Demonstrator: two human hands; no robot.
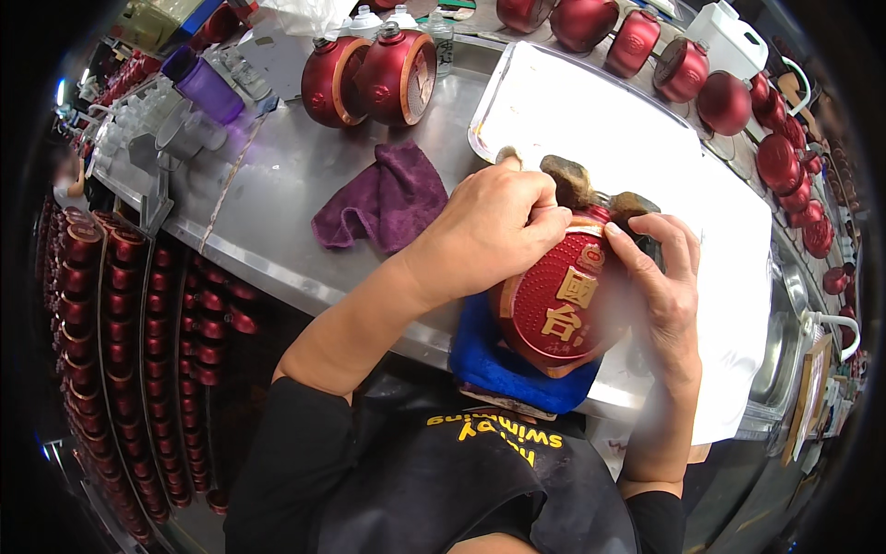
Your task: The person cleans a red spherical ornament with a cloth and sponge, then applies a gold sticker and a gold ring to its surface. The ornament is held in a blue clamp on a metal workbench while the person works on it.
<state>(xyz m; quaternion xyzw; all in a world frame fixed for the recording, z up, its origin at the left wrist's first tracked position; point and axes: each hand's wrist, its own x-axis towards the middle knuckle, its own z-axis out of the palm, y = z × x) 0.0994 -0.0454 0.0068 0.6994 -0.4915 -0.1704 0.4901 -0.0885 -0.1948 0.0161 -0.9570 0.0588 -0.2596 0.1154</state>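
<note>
– where's the round, glossy red bottle with raised gold characters (546, 300)?
– on the blue plush pad (475, 346).
– the hands?
– left hand (494, 222) curls at the bottle's upper left, i can't tell its grip; right hand (666, 282), fingers bent, touches its upper right. crumpled purple cloth (392, 198) lies left of the bottle.

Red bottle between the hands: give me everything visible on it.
The red bottle is round-bodied, its glossy dark-red face dotted with fine studs and carrying raised gold characters. Gold-coloured edging shows at top and bottom. Material looks like glazed ceramic or coated glass; can't tell. It sits face up on a blue cloth, neck end away from the person and mostly hidden. The right-hand grip has a fingertip at the upper-right rim; the left-hand grip covers the upper-left edge. Blur hides the face's right side.
</note>
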